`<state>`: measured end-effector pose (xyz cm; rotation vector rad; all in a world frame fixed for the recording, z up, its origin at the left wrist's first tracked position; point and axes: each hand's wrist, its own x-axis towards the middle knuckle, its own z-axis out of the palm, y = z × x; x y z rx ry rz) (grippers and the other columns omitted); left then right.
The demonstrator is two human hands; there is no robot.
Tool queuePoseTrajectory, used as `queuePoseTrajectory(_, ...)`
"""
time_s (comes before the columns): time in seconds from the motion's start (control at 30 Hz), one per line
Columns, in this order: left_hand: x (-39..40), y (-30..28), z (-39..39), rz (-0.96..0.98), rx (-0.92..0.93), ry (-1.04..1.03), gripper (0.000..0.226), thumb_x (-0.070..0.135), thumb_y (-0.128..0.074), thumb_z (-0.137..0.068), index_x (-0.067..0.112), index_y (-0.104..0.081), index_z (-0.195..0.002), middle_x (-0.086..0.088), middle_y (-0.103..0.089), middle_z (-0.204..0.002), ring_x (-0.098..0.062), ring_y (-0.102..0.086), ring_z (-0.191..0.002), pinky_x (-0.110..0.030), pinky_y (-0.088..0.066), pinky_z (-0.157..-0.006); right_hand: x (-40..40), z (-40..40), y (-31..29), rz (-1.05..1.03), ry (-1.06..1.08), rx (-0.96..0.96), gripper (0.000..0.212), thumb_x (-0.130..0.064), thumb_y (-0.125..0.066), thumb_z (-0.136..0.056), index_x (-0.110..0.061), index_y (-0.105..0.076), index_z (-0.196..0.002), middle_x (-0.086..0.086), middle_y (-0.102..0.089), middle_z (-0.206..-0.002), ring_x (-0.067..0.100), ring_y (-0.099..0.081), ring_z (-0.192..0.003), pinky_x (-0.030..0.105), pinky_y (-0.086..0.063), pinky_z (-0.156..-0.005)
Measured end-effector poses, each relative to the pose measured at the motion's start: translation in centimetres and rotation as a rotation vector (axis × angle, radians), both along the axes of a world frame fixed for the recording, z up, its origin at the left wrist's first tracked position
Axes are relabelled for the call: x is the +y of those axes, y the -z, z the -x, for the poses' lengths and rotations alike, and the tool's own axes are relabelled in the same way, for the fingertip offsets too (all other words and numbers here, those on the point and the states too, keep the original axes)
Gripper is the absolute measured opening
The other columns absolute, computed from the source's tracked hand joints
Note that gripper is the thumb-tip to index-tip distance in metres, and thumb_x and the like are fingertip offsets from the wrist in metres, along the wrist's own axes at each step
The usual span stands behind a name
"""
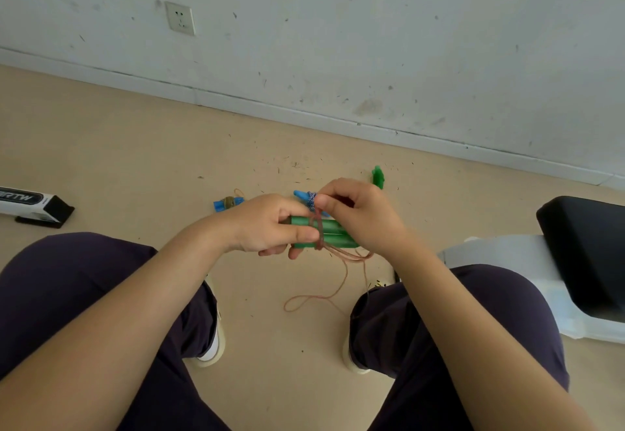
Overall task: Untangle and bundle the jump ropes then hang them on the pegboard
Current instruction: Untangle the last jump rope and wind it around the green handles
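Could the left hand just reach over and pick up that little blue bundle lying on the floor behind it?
Probably not right now. The left hand is gripping the green handles while the right hand winds the brown cord around them. Nothing lies between it and the blue bundle, so once it lets go the way looks free.

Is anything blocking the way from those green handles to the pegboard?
No pegboard shows in this view, so the path cannot be judged. Both hands, left and right, already hold the green handles.

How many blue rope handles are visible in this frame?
2. One blue handle lies on the floor left of the hands; another pokes out above the green handles, between left hand and right hand. Hands may hide more.
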<state>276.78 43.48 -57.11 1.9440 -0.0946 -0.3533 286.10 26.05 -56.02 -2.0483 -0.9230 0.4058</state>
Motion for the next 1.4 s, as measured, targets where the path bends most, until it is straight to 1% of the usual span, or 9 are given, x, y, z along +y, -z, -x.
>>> queuePoseTrajectory(0.13,0.2,-0.2,0.2,0.027,-0.022,0.007,0.024,0.03,-0.06,-0.099,0.044,-0.069,-0.083,0.002,-0.069,-0.07,-0.011,-0.049,-0.044,-0.022,-0.042,-0.05,0.1,-0.5,0.0,0.005,0.043,0.11,0.016,-0.025,-0.064,-0.094,-0.017,-0.073,-0.083,-0.017,-0.056,-0.056,-0.002,-0.047,-0.049,0.011,-0.035,-0.051)
queuePoseTrajectory(0.3,0.2,0.5,0.3,-0.018,-0.064,-0.024,0.023,0.031,-0.06,-0.099,0.047,-0.068,-0.083,0.003,-0.07,-0.072,-0.01,-0.053,-0.047,-0.026,-0.045,-0.053,0.0,-0.5,-0.3,-0.073,0.032,0.238,0.021,-0.021,-0.072,-0.089,-0.017,-0.055,-0.1,0.009,-0.057,-0.069,0.011,-0.047,-0.054,0.021,-0.039,-0.049)
queuePoseTrajectory(0.5,0.5,0.8,0.4,0.03,-0.133,-0.098,0.02,0.031,-0.061,-0.098,0.043,-0.068,-0.083,0.002,-0.07,-0.073,-0.009,-0.054,-0.047,-0.024,-0.047,-0.054,-0.1,-0.9,-0.3,-0.081,-0.002,0.324,0.022,-0.034,-0.066,-0.092,-0.013,-0.071,-0.092,0.019,-0.069,-0.088,0.038,-0.059,-0.076,0.047,-0.049,-0.074)
queuePoseTrajectory(0.7,1.0,1.1,-0.4,0.213,-0.198,-0.351,0.009,0.02,-0.061,-0.098,0.014,-0.067,-0.095,-0.003,-0.067,-0.071,-0.015,-0.052,-0.047,-0.026,-0.045,-0.048,-0.8,-1.6,-0.1,-0.252,-0.064,0.566,0.016,-0.027,-0.074,-0.085,-0.019,-0.073,-0.1,0.003,-0.061,-0.074,0.016,-0.052,-0.063,0.027,-0.039,-0.057)
queuePoseTrajectory(0.83,0.7,1.1,-0.8,0.381,-0.221,-0.479,0.021,0.03,-0.064,-0.094,0.013,-0.069,-0.106,-0.004,-0.066,-0.07,-0.016,-0.051,-0.046,-0.027,-0.046,-0.046,-0.1,-0.8,0.6,-0.401,-0.205,0.706,0.031,-0.017,-0.07,-0.088,-0.027,-0.066,-0.118,0.004,-0.064,-0.092,0.009,-0.042,-0.062,0.022,-0.031,-0.056)
queuePoseTrajectory(0.97,0.2,1.4,-1.1,0.39,-0.238,-0.541,0.028,0.034,-0.063,-0.09,0.009,-0.069,-0.101,-0.003,-0.066,-0.069,-0.017,-0.051,-0.046,-0.027,-0.046,-0.047,0.9,0.1,1.2,-0.339,-0.102,0.582,0.035,-0.011,-0.063,-0.093,-0.025,-0.052,-0.124,0.011,-0.058,-0.084,0.009,-0.041,-0.058,0.02,-0.034,-0.05)
queuePoseTrajectory(1.03,0.4,1.4,-1.2,0.405,-0.248,-0.613,0.024,0.033,-0.062,-0.094,0.01,-0.067,-0.098,-0.002,-0.067,-0.069,-0.017,-0.052,-0.045,-0.027,-0.046,-0.047,1.0,0.4,1.7,-0.218,-0.028,0.461,0.013,-0.013,-0.055,-0.099,-0.019,-0.059,-0.11,-0.003,-0.05,-0.063,0.006,-0.037,-0.05,0.02,-0.032,-0.047)
queuePoseTrajectory(1.13,1.7,1.5,-1.4,0.354,-0.248,-0.78,0.02,0.028,-0.06,-0.099,0.011,-0.066,-0.093,-0.001,-0.069,-0.068,-0.017,-0.054,-0.045,-0.027,-0.046,-0.046,1.6,1.3,2.1,-0.026,0.021,0.248,0.024,-0.021,-0.048,-0.103,-0.023,-0.064,-0.085,-0.016,-0.041,-0.049,0.003,-0.037,-0.045,0.019,-0.032,-0.052)
queuePoseTrajectory(1.4,2.2,1.7,-1.4,-0.084,-0.122,-0.636,0.018,0.028,-0.066,-0.095,0.018,-0.067,-0.081,0.006,-0.067,-0.056,-0.012,-0.056,-0.04,-0.02,-0.043,-0.043,1.2,0.7,0.3,-0.08,0.01,-0.18,0.017,-0.016,-0.061,-0.097,-0.017,-0.067,-0.082,-0.017,-0.05,-0.061,-0.002,-0.051,-0.059,0.012,-0.034,-0.057)
